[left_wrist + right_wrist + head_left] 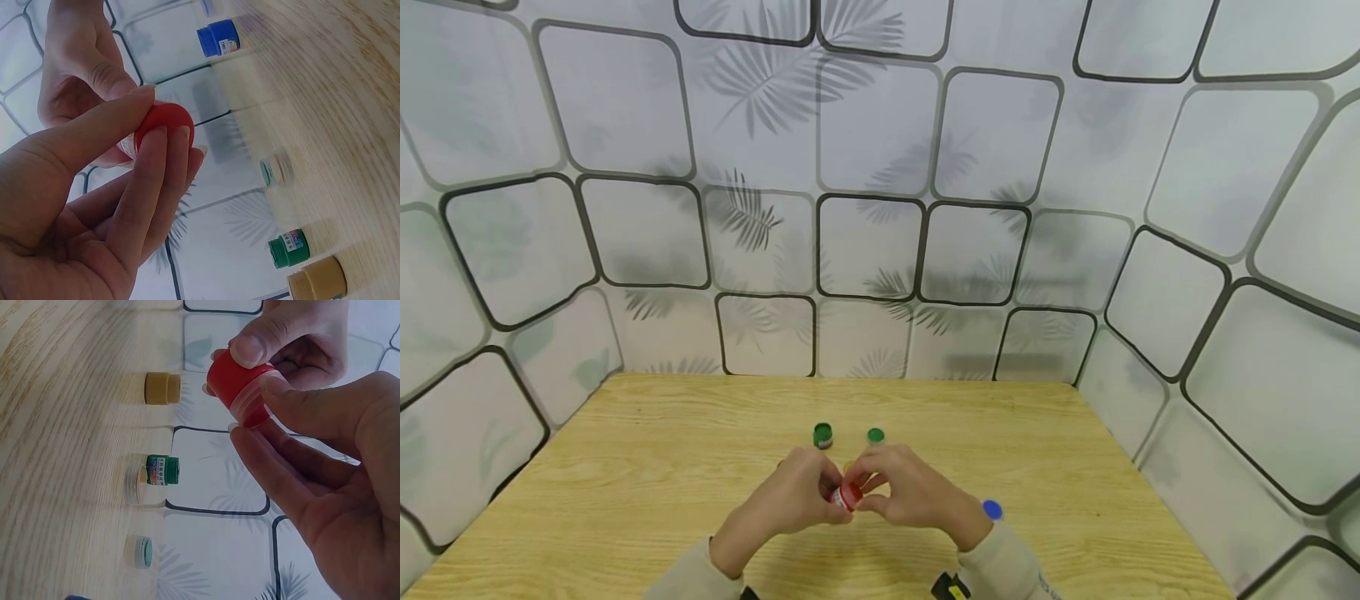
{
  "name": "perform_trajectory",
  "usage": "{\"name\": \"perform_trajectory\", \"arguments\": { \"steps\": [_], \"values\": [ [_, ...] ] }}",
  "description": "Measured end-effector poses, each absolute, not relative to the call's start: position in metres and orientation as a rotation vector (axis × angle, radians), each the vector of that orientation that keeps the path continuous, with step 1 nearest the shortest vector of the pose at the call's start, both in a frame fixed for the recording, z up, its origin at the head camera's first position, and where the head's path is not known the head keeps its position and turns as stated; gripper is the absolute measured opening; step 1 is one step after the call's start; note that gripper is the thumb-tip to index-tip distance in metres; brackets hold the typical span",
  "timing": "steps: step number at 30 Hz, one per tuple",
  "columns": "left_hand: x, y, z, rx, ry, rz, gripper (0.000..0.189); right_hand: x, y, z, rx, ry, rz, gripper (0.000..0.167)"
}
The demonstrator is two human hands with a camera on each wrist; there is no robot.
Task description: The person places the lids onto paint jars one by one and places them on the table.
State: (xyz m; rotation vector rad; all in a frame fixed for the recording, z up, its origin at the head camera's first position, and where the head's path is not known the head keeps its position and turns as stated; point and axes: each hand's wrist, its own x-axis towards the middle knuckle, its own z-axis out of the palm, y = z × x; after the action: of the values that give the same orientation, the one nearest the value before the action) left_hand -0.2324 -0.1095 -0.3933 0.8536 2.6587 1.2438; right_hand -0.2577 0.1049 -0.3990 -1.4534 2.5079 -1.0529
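Observation:
Over the table, both hands meet at a small red paint jar (847, 496). My left hand (801, 492) grips its red body (172, 122) between thumb and fingers. From the other side, my right hand (917, 487) pinches the clear ribbed lid (250, 403), its thumb on one side and fingertips at the lid's edge. The lid is on the jar's mouth, and the jar is tilted. In the head view the fingers cover much of the jar; the left wrist view shows its rounded red base facing the camera.
Beyond the hands stand an uncapped green jar (823, 435) and a green-lined lid (876, 435). A yellow-brown jar (162, 387) and a clear lid (133, 482) stand on the wooden table (700, 425). A blue jar (219, 39) is by the right forearm. Patterned cloth walls (865, 250) border the table.

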Motion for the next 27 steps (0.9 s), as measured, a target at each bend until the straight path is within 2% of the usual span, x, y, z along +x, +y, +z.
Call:
{"name": "perform_trajectory", "arguments": {
  "steps": [27],
  "values": [
    [-0.2315,-0.1072,-0.3945,0.876,2.694,1.239,0.013,-0.2529,0.1003,-0.3959,-1.426,2.641,-0.933,0.019]
  ]
}}
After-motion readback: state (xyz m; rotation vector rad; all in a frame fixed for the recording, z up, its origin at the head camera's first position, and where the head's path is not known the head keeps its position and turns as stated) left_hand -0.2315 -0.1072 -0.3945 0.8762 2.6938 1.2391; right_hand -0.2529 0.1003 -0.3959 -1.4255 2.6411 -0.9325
